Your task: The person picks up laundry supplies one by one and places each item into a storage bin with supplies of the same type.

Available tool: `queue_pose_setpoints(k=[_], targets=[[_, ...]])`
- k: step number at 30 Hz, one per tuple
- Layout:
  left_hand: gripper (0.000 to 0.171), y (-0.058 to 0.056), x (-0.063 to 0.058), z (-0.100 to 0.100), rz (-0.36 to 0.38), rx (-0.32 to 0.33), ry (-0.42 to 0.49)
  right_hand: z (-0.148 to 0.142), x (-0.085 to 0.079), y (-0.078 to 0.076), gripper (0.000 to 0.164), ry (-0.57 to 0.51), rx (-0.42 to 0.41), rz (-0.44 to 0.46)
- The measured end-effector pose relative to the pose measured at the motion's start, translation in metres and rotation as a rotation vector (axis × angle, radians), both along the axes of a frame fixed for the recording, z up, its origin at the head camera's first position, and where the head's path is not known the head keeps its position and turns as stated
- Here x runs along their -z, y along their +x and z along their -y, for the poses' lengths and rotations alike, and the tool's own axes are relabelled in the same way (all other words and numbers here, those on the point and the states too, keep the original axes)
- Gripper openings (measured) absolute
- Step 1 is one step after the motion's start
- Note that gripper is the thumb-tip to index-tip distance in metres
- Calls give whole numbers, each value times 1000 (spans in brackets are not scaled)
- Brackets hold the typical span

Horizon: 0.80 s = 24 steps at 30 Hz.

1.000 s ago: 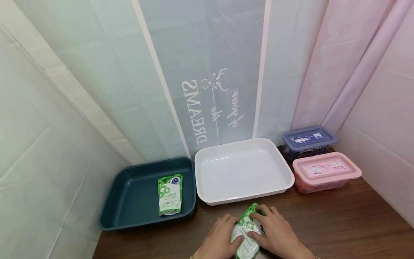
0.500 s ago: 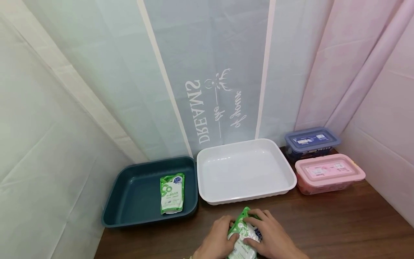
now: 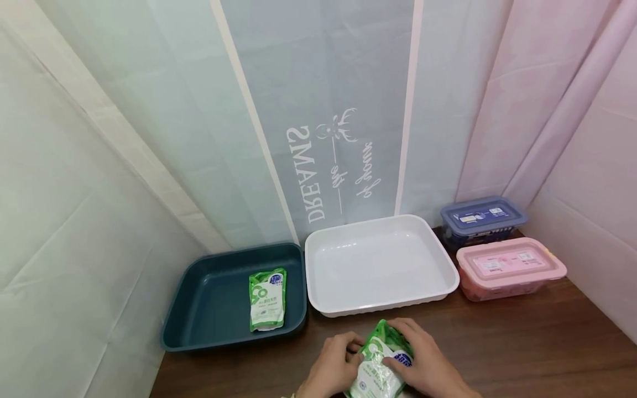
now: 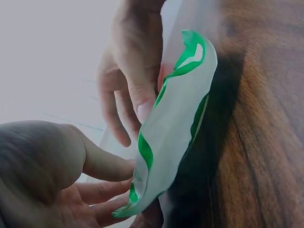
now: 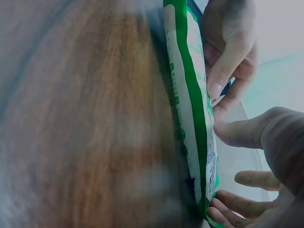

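Note:
A green-and-white soft pouch (image 3: 376,367), apparently a detergent refill, lies tilted between both hands at the table's near edge in the head view. My left hand (image 3: 334,362) holds its left side, with the thumb (image 4: 107,164) on the front face in the left wrist view. On the other side, my right hand (image 3: 423,354) grips the upper right edge, its thumb (image 5: 242,133) pressed to the face and fingertips at the edge. Seen edge-on in both wrist views, the pouch stands partly raised over the wood. A similar pouch (image 3: 267,301) rests in the dark teal tray (image 3: 171,326).
A white tray (image 3: 378,265) stands beside the teal one, beyond the hands. At right are a pink lidded box (image 3: 510,268) and, behind it, a blue lidded box (image 3: 483,218). Fabric curtains (image 3: 343,83) enclose the brown table (image 3: 497,342) at the back and sides.
The pouch in my hands has shifted slightly, and more of its blue logo shows now. My left fingers have drawn toward its left edge. The head view has shifted a little.

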<state>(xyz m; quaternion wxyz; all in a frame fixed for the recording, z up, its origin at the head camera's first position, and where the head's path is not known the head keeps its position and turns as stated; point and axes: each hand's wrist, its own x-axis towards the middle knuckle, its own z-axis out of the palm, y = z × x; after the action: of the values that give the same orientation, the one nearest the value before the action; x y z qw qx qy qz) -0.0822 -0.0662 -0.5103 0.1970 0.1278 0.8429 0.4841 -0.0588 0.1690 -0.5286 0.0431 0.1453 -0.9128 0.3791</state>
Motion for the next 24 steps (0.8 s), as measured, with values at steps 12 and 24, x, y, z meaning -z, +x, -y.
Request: queue_pose_setpoints(k=[12, 24], targets=[[14, -2, -3, 5, 61, -24, 55, -5, -5, -5, 56, -176, 69, 165], [17, 3, 3, 11, 102, -65, 276, -4, 0, -2, 52, -422, 145, 322]])
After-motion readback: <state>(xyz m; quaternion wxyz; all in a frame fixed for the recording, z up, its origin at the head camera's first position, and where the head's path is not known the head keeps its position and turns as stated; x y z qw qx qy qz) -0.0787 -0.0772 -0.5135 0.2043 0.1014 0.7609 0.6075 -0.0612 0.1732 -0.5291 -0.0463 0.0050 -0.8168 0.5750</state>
